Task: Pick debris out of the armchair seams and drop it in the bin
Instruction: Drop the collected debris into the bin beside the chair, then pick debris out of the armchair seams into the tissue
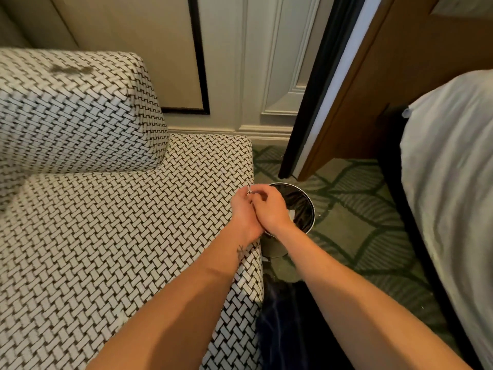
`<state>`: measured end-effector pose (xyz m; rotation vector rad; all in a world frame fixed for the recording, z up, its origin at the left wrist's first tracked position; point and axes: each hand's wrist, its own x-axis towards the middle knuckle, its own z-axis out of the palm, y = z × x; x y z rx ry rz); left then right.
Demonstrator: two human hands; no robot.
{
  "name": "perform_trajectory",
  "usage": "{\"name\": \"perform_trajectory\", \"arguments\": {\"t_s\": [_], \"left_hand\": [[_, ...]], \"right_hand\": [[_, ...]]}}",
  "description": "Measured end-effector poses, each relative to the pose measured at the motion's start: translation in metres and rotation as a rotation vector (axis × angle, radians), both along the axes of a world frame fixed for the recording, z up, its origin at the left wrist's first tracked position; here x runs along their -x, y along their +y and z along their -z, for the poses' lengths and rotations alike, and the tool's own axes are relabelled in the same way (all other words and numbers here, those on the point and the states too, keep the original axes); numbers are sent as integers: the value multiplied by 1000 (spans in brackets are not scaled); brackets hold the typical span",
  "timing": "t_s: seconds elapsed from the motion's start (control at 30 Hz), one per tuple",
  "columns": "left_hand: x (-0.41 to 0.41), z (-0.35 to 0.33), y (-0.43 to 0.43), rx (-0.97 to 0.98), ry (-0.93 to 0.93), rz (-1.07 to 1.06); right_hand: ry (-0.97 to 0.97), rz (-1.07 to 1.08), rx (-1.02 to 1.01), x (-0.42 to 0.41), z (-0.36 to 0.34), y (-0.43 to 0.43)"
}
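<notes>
Hands together at the right front edge of the armchair seat (120, 222), partly over the bin (304, 206). Left hand (244, 212): fingers curled, tips pinching a small pale scrap (249, 190). Right hand (270, 209): fingers curled against the left fingertips; cannot tell whether it also grips the scrap. Both forearms bare, the left one lying across the seat corner.

Nearest, between the forearms: dark blue fabric (282, 316), just beside the seat edge.

Bin: round, black liner, standing on the green patterned carpet (346, 222), touching or just beside the armchair's side. The hands cover its left rim. Something white lies inside (291, 213).

Right: bed (453, 169) with white sheet on a dark frame, near the bin.

Farther: upholstered back block (80, 108), same basket-weave fabric, dark stain (70, 69) on top. Behind: wooden door (360, 89), black-edged, and cream wall panelling (266, 62).
</notes>
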<state>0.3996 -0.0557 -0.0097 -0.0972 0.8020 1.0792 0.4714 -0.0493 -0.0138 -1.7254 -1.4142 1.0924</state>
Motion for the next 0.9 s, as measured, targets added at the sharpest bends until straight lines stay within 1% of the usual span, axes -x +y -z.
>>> {"name": "perform_trajectory", "arguments": {"t_s": [0.13, 0.2, 0.33, 0.43, 0.57, 0.7, 0.8, 0.9], "left_hand": [[55, -36, -34, -23, 9, -76], [90, -50, -56, -25, 44, -133], [172, -70, -105, -56, 94, -244], [233, -78, -145, -39, 143, -369], [308, -79, -195, -2, 210, -496], [379, -75, -240, 70, 275, -599], [418, -63, -272, 136, 324, -653], [442, -48, -302, 172, 333, -692]], "right_hand": [[29, -98, -21, 50, -37, -29], [53, -173, -12, 83, -51, -46], [109, -320, -17, 164, -74, -88], [130, -457, -13, 230, -83, -123], [149, -625, 4, 308, -84, -164], [161, -735, 26, 378, -78, -200], [163, -807, 44, 419, -68, -223], [107, -910, 76, 446, -52, -239]]}}
